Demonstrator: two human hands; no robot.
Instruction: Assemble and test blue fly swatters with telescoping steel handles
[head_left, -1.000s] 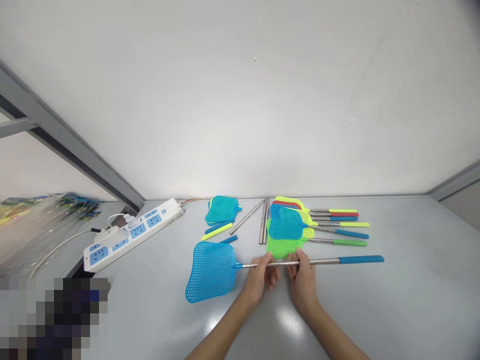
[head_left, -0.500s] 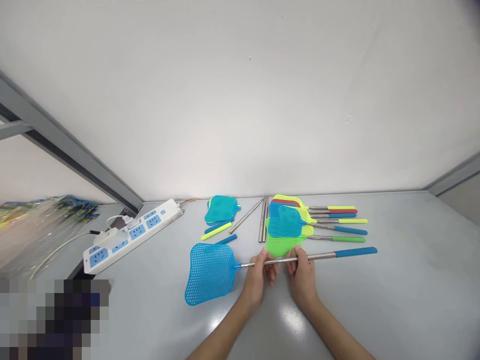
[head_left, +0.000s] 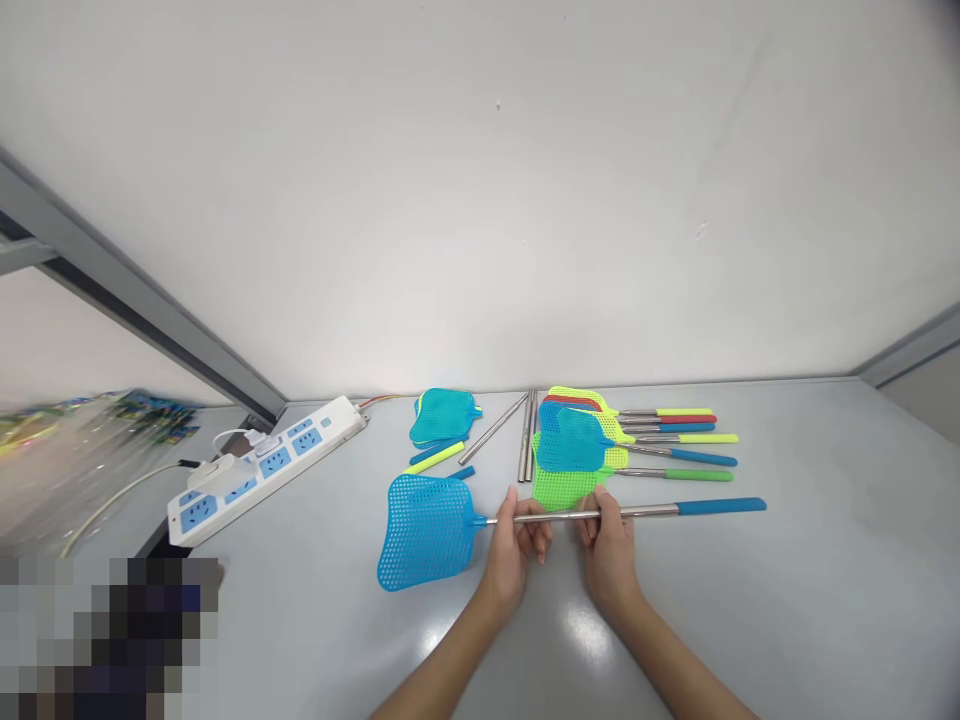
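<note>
A blue fly swatter (head_left: 429, 532) with an extended metal rod and a blue grip lies across both hands, its mesh head to the left. My left hand (head_left: 513, 545) is closed round the rod near the head. Further right, my right hand (head_left: 609, 540) pinches the same rod, short of the blue grip. Behind it lies a pile of fly swatters: a green one (head_left: 562, 488), a blue one (head_left: 574, 442), and yellow and red ones, their handles pointing right. Loose swatter heads (head_left: 442, 415) are stacked at the back left, beside a yellow grip tube (head_left: 436, 458).
Several bare metal rods (head_left: 528, 435) lie between the loose heads and the pile. A white power strip (head_left: 262, 472) with plugs and cords stands at the left, near clear plastic bags (head_left: 67, 470). A wall (head_left: 510, 200) rises along the grey table's (head_left: 810, 560) back edge.
The held swatter has shifted slightly to the right, and its head has risen a little. Both hands remain on the rod, my left one slightly nearer the head.
</note>
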